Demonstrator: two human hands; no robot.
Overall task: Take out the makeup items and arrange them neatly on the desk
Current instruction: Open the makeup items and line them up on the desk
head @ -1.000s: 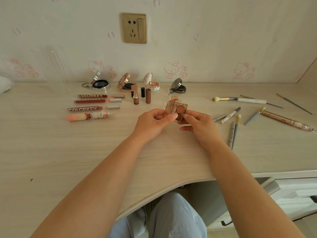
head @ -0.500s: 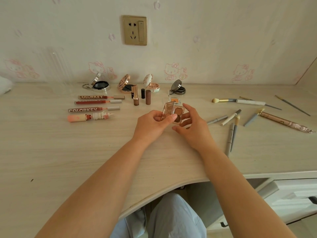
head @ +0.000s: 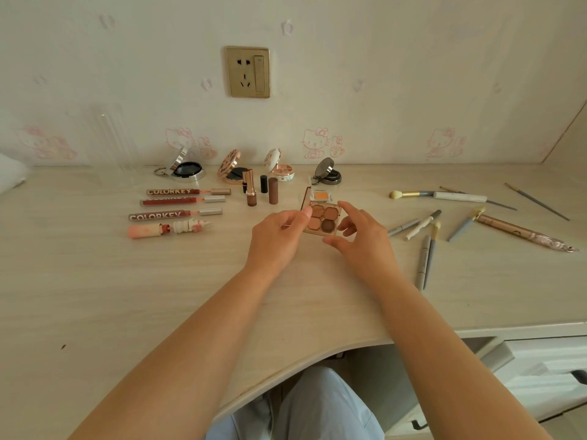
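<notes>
Small square four-pan brown eyeshadow palette (head: 321,219) lay open on pale wood bench (head: 95,281), just in front of orange single-pan compact (head: 320,195). Left hand (head: 276,239) pinched palette's left edge w/ curled grip; right hand (head: 362,236) pinched its right side, fingers curled.

A: Identify the wall fixture above the desk (head: 95,281).
B: A gold-coloured socket plate (head: 248,72) with a rocker switch on its right side.

A: Describe the wall finish.
B: Pale wallpaper (head: 413,58) printed with pink cartoon cat figures (head: 314,142) along the desk line.

A: State what lies below the desk edge.
B: A white drawer unit (head: 546,369) at right, and light blue trousers (head: 317,411) at centre.
</notes>
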